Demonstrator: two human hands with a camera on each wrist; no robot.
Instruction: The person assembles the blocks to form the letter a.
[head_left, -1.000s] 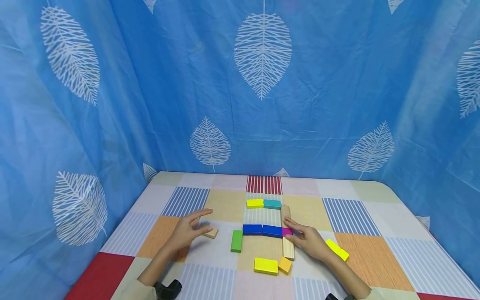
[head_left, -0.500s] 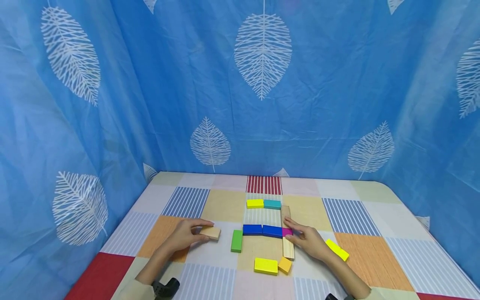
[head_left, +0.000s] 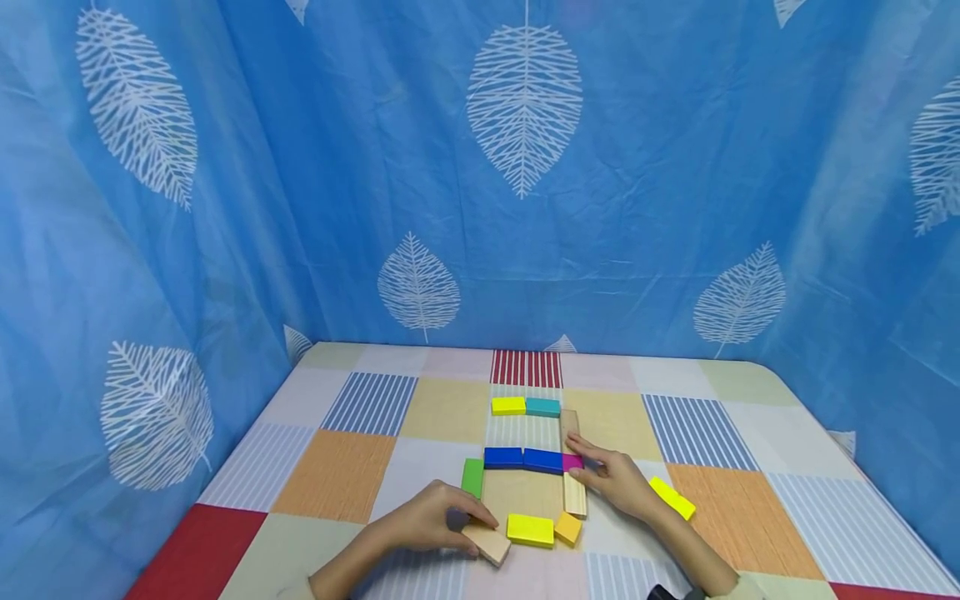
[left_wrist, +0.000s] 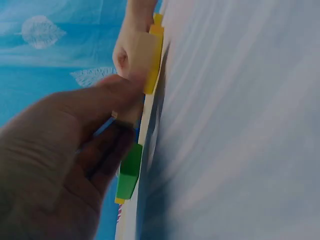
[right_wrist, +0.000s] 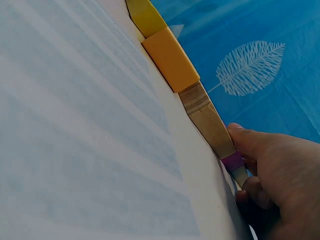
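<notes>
My left hand [head_left: 423, 523] pinches a plain wooden block [head_left: 489, 544] between thumb and fingers, just left of a yellow block [head_left: 531, 531]. In the left wrist view the same wooden block [left_wrist: 144, 55] juts past the fingertips. My right hand [head_left: 617, 483] touches the right-hand column of blocks with fairly straight fingers, around the small magenta block [head_left: 572, 463]. Wooden blocks [head_left: 574, 497] lie before and behind that magenta one. Two blue blocks [head_left: 503, 458] run leftward from it to a green block [head_left: 472, 477], whose near end lies close behind my left hand.
An orange block [head_left: 567, 528] touches the yellow one at the front. Farther back lie a small yellow block [head_left: 508, 406] and a teal block [head_left: 543, 407] end to end. Yellow blocks [head_left: 672, 498] lie beside my right forearm. A blue curtain [head_left: 637, 208] surrounds the patchwork-covered table [head_left: 307, 546].
My left hand has taken hold of the wooden block at the left and carried it right and toward the front, beside the yellow block. The right hand has stayed in place.
</notes>
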